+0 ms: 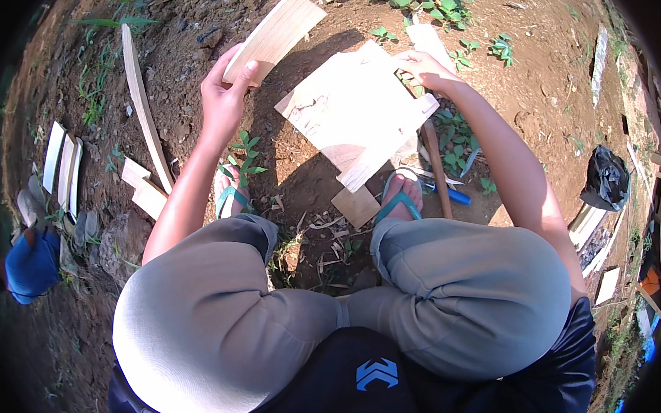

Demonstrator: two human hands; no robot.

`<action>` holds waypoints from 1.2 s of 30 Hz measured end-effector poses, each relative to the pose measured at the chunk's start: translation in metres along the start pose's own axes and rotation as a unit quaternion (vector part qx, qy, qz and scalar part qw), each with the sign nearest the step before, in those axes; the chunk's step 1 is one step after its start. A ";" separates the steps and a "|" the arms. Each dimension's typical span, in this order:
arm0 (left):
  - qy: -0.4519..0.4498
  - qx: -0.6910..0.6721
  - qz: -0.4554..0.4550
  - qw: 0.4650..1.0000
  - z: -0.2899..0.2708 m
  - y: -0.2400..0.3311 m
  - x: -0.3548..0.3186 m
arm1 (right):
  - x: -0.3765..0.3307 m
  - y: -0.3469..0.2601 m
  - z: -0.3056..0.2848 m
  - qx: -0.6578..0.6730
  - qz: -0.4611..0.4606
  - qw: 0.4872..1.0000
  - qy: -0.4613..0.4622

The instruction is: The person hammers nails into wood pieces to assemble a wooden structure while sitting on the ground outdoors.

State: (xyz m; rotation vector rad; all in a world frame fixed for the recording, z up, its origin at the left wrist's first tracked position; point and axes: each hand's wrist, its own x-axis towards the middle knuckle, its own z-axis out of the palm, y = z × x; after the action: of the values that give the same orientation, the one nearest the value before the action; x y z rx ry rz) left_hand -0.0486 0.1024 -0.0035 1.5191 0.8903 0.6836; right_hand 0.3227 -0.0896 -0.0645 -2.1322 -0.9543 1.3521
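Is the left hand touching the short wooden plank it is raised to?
Touching. Head view: left hand grips the short plank's lower end, thumb across its face.

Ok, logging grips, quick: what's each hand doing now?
Left hand: closed, holding a wooden slat.
Right hand: open, fingers resting on the wooden board.

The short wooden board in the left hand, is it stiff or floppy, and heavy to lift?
The short wooden board probably is stiff: it stays straight though the left hand grips only one end. It seems light, since thumb and fingers alone hold it up. Its pale, dry-looking face likely is not slippery.
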 end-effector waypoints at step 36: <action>0.092 -0.038 -0.009 0.995 -0.012 -0.009 -0.003 | -0.015 -0.082 0.062 0.001 -0.126 0.990 -0.070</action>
State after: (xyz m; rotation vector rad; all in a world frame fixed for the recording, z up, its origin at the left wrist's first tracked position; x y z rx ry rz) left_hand -0.0613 0.1067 -0.0109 1.3946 1.0051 0.8454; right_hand 0.2367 -0.0460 -0.0268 -1.8586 -1.2316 1.3847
